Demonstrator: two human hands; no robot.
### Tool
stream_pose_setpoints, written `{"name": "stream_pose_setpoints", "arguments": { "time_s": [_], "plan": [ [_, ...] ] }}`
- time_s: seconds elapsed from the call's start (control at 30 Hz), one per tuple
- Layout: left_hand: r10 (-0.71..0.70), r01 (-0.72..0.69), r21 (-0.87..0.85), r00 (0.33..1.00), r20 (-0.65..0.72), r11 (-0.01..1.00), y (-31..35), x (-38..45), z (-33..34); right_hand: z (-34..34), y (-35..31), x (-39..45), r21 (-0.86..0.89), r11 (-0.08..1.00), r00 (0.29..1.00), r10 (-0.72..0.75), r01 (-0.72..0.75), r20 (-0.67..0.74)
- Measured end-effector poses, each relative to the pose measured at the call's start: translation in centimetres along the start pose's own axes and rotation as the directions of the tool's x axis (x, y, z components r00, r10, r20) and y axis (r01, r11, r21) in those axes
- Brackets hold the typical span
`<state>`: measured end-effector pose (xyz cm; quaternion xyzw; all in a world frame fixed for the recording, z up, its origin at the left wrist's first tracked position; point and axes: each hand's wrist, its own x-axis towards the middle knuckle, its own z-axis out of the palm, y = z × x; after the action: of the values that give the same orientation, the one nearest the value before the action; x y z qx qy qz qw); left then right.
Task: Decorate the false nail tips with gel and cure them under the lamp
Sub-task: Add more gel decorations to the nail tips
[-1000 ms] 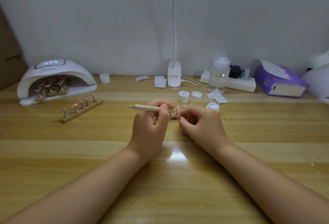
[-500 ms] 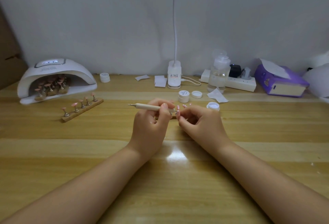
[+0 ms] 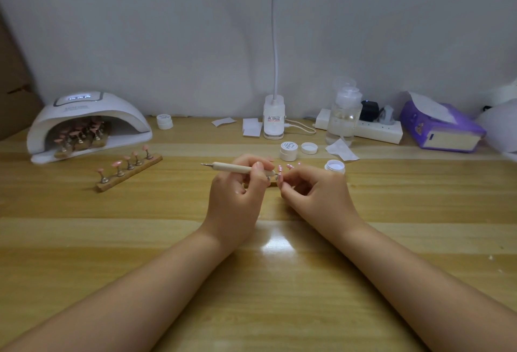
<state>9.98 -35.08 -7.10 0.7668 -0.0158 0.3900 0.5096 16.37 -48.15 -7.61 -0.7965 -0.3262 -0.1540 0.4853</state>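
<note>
My left hand point(image 3: 237, 192) grips a wooden dotting tool point(image 3: 237, 168), lying nearly level with its right tip at a pink nail tip point(image 3: 280, 176). My right hand point(image 3: 316, 197) pinches that nail tip's stand; what lies under the hands is mostly hidden. More pink tips point(image 3: 291, 166) peek out just behind my fingers. An open gel pot point(image 3: 334, 166) sits to the right, a closed white pot point(image 3: 288, 151) and a loose lid point(image 3: 309, 148) behind. The white curing lamp point(image 3: 86, 122) at the left holds several pink tips on stands.
A wooden holder strip point(image 3: 129, 169) with several pink tips lies in front of the lamp. Along the wall stand a small jar point(image 3: 164, 121), a desk lamp base point(image 3: 274, 117), a pump bottle point(image 3: 343, 115), a power strip point(image 3: 372, 130) and a purple tissue box point(image 3: 442, 127). Paper wipes point(image 3: 342, 150) lie nearby.
Almost nothing has moved. Both hands stay together at the nail tip, with only slight shifts of the tool.
</note>
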Motion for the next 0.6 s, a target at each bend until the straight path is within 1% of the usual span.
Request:
{"name": "stream_pose_setpoints", "arguments": {
  "time_s": [0.6],
  "plan": [
    [0.011,-0.011,-0.010,1.000,0.000,1.000,0.06,0.00,0.10,-0.04,-0.12,-0.04,-0.021,1.000,1.000,-0.020,0.020,0.002]
  ]
}}
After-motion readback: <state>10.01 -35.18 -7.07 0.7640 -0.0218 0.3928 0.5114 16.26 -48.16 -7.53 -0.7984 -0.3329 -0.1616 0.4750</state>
